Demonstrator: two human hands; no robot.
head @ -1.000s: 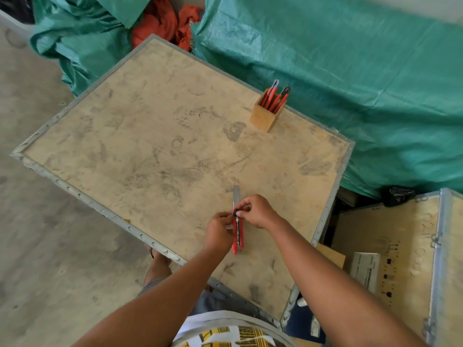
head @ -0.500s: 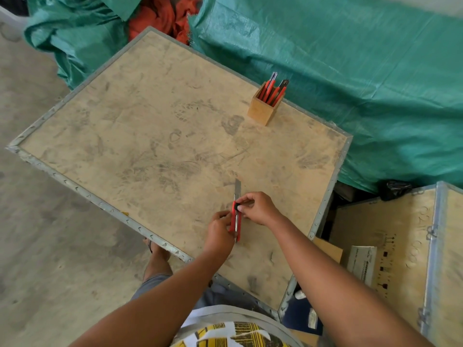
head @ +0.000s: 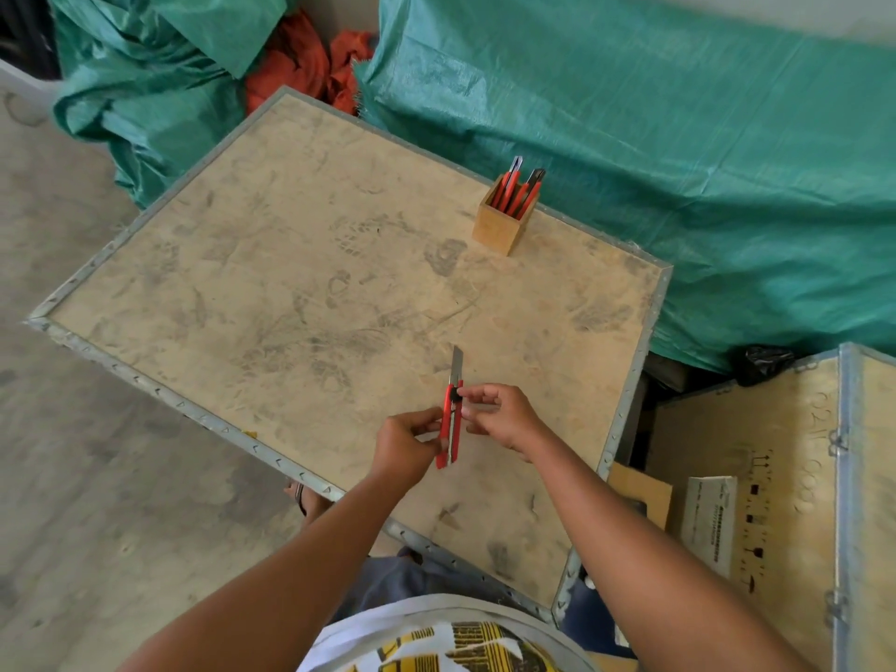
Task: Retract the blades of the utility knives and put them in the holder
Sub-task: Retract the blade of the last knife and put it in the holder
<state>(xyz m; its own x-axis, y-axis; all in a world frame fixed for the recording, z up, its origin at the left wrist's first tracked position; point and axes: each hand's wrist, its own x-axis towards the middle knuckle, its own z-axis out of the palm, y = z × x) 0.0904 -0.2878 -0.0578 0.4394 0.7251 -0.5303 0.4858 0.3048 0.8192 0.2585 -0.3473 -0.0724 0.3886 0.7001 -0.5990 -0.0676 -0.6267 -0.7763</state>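
Observation:
A red utility knife (head: 450,424) is held above the near part of a plywood crate lid (head: 291,303), its grey blade sticking out and pointing away from me. My left hand (head: 405,446) grips the lower half of the handle. My right hand (head: 502,417) pinches the black slider near the top of the handle with thumb and forefinger. A square wooden holder (head: 502,227) stands at the far right of the lid, with several red utility knives (head: 516,189) upright in it.
Green tarpaulin (head: 679,162) covers bulky shapes behind and to the right of the lid. Orange cloth (head: 310,65) lies at the back. A second wooden crate (head: 785,477) with a white label stands at the right. Concrete floor (head: 97,477) lies to the left.
The knife and both hands stay in the same spot over the lid. The blade looks slightly shorter than a second ago. The camera has shifted a little.

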